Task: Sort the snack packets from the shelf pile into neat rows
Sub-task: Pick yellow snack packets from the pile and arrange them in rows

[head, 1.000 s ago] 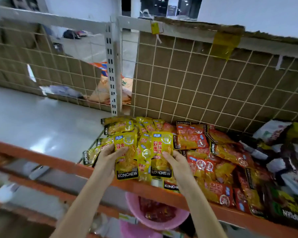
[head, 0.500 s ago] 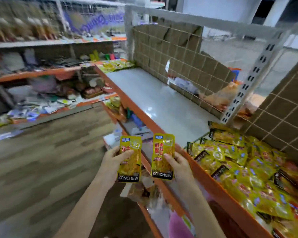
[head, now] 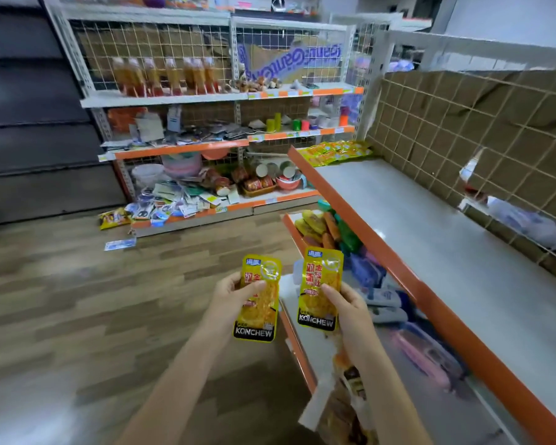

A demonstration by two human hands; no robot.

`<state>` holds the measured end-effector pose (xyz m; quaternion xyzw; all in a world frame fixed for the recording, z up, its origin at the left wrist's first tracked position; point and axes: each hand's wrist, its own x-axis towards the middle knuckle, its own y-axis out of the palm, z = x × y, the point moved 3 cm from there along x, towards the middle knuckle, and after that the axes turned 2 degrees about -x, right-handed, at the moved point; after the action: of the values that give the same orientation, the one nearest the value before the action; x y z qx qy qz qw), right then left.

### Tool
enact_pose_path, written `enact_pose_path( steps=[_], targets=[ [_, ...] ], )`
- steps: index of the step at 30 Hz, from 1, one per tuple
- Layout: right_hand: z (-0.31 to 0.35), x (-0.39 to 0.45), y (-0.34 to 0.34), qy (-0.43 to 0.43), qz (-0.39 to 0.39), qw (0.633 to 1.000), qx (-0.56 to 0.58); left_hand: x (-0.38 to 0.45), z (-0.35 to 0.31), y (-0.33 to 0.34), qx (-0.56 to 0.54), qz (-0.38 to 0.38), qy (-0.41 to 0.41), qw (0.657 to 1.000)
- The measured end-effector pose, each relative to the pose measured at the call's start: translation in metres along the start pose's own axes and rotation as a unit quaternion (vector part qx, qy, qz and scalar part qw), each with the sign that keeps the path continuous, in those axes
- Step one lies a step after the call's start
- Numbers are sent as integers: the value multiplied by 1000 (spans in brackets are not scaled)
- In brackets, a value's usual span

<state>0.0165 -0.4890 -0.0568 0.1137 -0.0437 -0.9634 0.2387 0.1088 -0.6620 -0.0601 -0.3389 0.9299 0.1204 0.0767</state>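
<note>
Head view: two yellow snack packets held up side by side over the wooden floor, apart from each other
Left hand: clasps the left KONCHEW packet by its left edge, thumb across the front; packet upright, slightly tilted
Right hand: grasps the right KONCHEW packet by its right edge (label facing the camera); upright
Grey shelf: to the right, orange front lip; a row of yellow packets lies at its far end
</note>
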Motion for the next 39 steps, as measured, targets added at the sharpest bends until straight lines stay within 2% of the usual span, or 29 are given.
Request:
enact_pose_path(
  steps=[5,12,20,24,31,36,39],
  targets=[
    [13,58,14,-10,-22,1000,1,65,-17,-2,9,14,0,1000],
    [36,171,12,-21,-52,998,10,171,-41,32,36,38,11,999],
    [87,304,-12,-13,-58,997,40,309,-89,101,68,75,29,994],
    [100,359,-45,-20,-120,993,-16,367,-95,147,92,118,47,988],
    [111,429,-108,10,-247,967,-57,472,-92,245,208,217,83,950],
    [107,459,-149,9,-380,918,-117,534,-82,336,316,286,146,893],
    [115,468,-155,12,-457,881,-124,554,-73,380,386,319,195,844]
  ],
)
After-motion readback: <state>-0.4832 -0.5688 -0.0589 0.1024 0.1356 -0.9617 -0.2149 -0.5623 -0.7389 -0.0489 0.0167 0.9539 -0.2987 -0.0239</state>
